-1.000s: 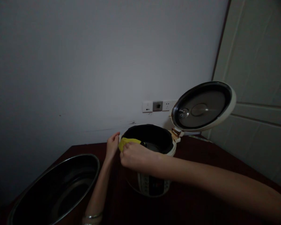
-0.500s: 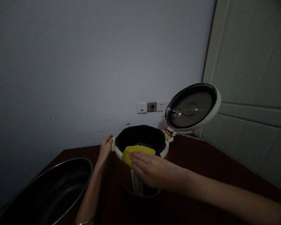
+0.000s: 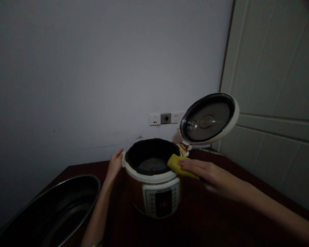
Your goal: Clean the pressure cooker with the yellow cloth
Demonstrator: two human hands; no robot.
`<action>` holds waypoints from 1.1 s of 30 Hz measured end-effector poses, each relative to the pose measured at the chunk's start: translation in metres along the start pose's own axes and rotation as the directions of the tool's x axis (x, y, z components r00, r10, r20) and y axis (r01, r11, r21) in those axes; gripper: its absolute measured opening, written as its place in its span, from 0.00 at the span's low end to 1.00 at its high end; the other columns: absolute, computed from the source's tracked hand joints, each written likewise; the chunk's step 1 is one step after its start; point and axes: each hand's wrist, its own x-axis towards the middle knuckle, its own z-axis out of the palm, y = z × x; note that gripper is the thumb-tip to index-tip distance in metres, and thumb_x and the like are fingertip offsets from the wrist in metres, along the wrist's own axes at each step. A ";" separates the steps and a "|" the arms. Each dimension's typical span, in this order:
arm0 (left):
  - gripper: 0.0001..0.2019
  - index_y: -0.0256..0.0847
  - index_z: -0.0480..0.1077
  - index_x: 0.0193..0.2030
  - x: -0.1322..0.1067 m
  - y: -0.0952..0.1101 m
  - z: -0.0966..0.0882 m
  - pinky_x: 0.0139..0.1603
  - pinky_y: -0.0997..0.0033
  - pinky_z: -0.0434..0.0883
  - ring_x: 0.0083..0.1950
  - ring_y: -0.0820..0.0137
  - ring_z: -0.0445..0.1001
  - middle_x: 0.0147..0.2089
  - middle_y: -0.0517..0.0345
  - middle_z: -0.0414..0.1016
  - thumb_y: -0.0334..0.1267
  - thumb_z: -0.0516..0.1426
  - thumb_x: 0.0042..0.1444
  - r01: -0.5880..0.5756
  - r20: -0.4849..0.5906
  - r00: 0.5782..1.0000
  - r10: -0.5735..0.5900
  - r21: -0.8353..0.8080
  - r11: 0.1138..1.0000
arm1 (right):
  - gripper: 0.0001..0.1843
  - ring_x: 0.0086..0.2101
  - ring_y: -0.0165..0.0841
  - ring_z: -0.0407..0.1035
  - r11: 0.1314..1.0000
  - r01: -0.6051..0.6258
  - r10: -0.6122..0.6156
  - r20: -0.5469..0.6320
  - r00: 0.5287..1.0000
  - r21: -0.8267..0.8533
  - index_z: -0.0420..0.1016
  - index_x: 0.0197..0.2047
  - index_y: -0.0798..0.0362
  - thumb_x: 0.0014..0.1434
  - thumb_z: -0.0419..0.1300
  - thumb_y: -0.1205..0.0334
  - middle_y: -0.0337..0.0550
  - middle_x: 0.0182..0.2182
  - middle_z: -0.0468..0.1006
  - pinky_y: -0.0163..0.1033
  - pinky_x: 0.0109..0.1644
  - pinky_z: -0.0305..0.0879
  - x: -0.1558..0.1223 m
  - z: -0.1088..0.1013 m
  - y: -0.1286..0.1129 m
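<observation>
A rice cooker (image 3: 154,192) stands on the dark red table (image 3: 208,219), its lid (image 3: 208,118) hinged up and open to the right. The inside is black with a metal plate at the bottom. My left hand (image 3: 115,164) grips the cooker's left rim, fingers curled on it. My right hand (image 3: 211,173) presses a yellow cloth (image 3: 176,163) against the right side of the rim, fingers stretched over the cloth.
A large metal basin (image 3: 54,212) sits on the table at the lower left. Wall sockets (image 3: 166,118) are on the white wall behind the cooker. A pale door (image 3: 273,103) stands at the right.
My right hand has slid the yellow cloth along the rim, from the left side, across the front, to the right side. My left hand stayed on the left rim.
</observation>
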 end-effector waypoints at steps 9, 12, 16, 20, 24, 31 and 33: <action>0.22 0.34 0.75 0.44 0.007 0.022 0.010 0.63 0.61 0.58 0.60 0.57 0.66 0.56 0.41 0.71 0.22 0.53 0.39 -0.195 0.156 0.977 0.147 0.366 0.910 | 0.24 0.43 0.40 0.71 0.891 -0.368 0.373 -0.033 0.927 -0.266 0.69 0.47 0.60 0.47 0.47 0.80 0.57 0.43 0.75 0.45 0.46 0.67 0.028 0.012 0.031; 0.23 0.32 0.72 0.48 0.014 0.016 0.010 0.60 0.62 0.62 0.57 0.61 0.70 0.54 0.43 0.73 0.27 0.49 0.45 -0.232 0.222 0.964 0.143 0.457 0.858 | 0.19 0.39 0.40 0.71 0.863 -0.380 0.405 0.008 0.914 -0.334 0.69 0.42 0.61 0.48 0.48 0.79 0.57 0.38 0.75 0.42 0.42 0.65 0.040 0.020 0.034; 0.23 0.31 0.72 0.48 0.016 0.011 0.009 0.54 0.61 0.66 0.52 0.61 0.73 0.49 0.42 0.76 0.39 0.44 0.53 -0.268 0.235 0.957 0.170 0.497 0.825 | 0.16 0.37 0.40 0.71 0.857 -0.421 0.457 0.060 0.887 -0.298 0.68 0.42 0.62 0.49 0.49 0.78 0.57 0.36 0.76 0.42 0.40 0.65 0.042 0.019 0.028; 0.23 0.35 0.74 0.40 0.010 0.014 0.010 0.50 0.61 0.67 0.46 0.60 0.74 0.43 0.44 0.78 0.47 0.43 0.54 -0.304 0.247 0.949 0.197 0.541 0.785 | 0.18 0.37 0.39 0.72 0.827 -0.507 0.536 0.065 0.842 -0.244 0.68 0.42 0.61 0.47 0.48 0.79 0.55 0.36 0.76 0.41 0.40 0.66 0.038 0.015 0.006; 0.22 0.37 0.73 0.35 0.007 0.017 0.011 0.49 0.62 0.67 0.44 0.59 0.74 0.40 0.45 0.78 0.48 0.42 0.55 -0.334 0.255 0.941 0.223 0.580 0.744 | 0.20 0.39 0.39 0.73 0.821 -0.528 0.551 0.062 0.832 -0.220 0.69 0.41 0.62 0.44 0.48 0.81 0.55 0.39 0.77 0.40 0.43 0.69 0.033 0.017 -0.025; 0.23 0.36 0.74 0.34 0.007 0.017 0.012 0.48 0.62 0.67 0.43 0.58 0.74 0.39 0.43 0.78 0.48 0.41 0.55 -0.329 0.246 0.943 0.223 0.599 0.730 | 0.27 0.47 0.44 0.72 0.870 -0.326 0.284 -0.164 0.945 -0.371 0.71 0.47 0.68 0.42 0.48 0.81 0.62 0.45 0.76 0.42 0.50 0.71 0.027 0.049 -0.070; 0.23 0.36 0.74 0.35 0.008 0.016 0.012 0.48 0.62 0.67 0.43 0.59 0.74 0.39 0.43 0.78 0.48 0.42 0.55 -0.329 0.244 0.943 0.226 0.586 0.740 | 0.28 0.48 0.45 0.71 0.892 -0.240 0.171 -0.204 0.964 -0.383 0.71 0.49 0.68 0.43 0.49 0.80 0.62 0.47 0.76 0.42 0.50 0.71 0.027 0.057 -0.082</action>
